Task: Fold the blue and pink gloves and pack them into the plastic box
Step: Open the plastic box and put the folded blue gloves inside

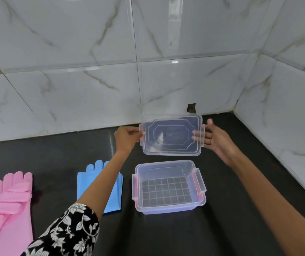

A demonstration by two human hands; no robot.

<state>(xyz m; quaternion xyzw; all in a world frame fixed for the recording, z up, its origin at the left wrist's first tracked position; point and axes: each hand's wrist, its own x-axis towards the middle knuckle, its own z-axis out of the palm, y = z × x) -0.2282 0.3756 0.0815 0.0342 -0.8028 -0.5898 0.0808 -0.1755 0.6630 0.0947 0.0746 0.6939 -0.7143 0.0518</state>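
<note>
A clear plastic box [169,207] with red side latches stands open on the black counter, nothing inside it. Above and behind it I hold its clear lid [172,134] in the air. My left hand [127,138] pinches the lid's left edge. My right hand [213,138] is at the lid's right edge, its fingers straight behind the plastic. The blue gloves [90,179] lie flat left of the box, partly hidden by my left forearm. The pink gloves [9,198] lie at the far left, running off the frame.
The black counter [231,228] ends at marble-tiled walls behind and on the right, forming a corner. A small dark hole [191,107] sits in the back wall just above the counter.
</note>
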